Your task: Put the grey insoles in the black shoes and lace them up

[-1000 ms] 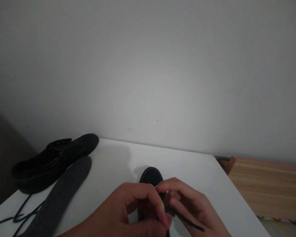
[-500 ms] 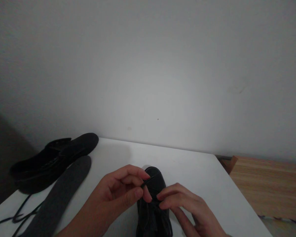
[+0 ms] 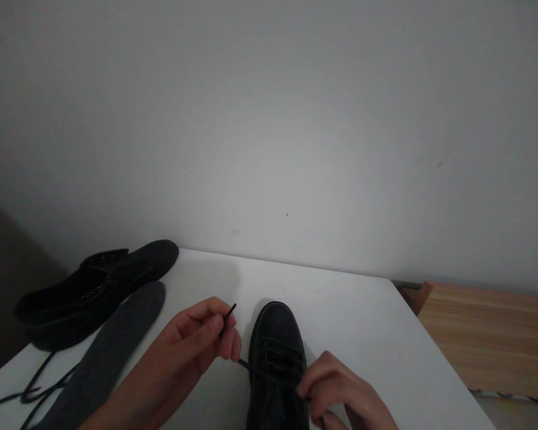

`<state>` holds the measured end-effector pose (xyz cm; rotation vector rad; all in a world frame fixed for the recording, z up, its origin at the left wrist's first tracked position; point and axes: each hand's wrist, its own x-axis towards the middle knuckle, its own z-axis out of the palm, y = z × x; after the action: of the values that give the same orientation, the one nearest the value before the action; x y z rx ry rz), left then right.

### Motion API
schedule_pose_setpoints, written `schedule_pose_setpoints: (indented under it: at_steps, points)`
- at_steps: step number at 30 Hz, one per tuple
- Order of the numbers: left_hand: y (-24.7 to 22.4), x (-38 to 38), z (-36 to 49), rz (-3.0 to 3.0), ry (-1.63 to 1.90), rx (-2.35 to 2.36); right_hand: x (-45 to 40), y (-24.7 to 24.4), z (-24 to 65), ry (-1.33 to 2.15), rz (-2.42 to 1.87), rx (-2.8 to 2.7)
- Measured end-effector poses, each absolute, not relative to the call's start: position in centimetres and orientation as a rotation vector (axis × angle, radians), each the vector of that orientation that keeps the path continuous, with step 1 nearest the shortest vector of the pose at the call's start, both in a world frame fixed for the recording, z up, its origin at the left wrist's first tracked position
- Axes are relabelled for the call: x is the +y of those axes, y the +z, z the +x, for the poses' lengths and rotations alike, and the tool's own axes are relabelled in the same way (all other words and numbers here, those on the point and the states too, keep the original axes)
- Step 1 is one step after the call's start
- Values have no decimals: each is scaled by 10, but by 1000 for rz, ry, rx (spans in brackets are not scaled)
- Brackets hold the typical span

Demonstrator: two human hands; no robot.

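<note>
A black shoe [image 3: 275, 325] stands on the white table with its toe pointing away from me, and black lacing crosses its front. To its left, my left hand [image 3: 206, 337] pinches a black shoelace [image 3: 228, 316]. The lace's tip pokes up past the fingers, and a short stretch runs from the hand to the shoe's left side. My right hand [image 3: 336, 388] is closed at the right edge of the lacing, fingers bent and touching the shoe. What lies between those fingertips is hidden; it could be lace or the shoe's edge.
A second black shoe [image 3: 85, 298], its flap opened up, lies at the table's left edge. Beside it are a dark grey insole [image 3: 112, 352] and a loose black shoelace [image 3: 36, 391]. Behind the white table [image 3: 341, 292] rises a pale wall [image 3: 287, 131]. A wooden surface [image 3: 488, 334] is at the right.
My left hand has drawn the lace end leftward, off the shoe's front. My right hand has moved down to the shoe's right side, so the toe and lacing now show.
</note>
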<state>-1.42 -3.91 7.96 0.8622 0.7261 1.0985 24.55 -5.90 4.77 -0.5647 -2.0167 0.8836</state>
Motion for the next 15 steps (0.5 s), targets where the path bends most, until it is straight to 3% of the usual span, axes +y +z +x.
schedule_pose_setpoints:
  at_steps: [4,8,15]
  points:
    - [76,-45,-24,1201,1030,878,-65,53,248,1248,-692,-1413]
    - [77,-52,-25,1836,925,1062,-66,61,254,1364,-737,-1106]
    - [76,-55,-8,2563,827,1004,-62,62,259,1051,-927,-1877]
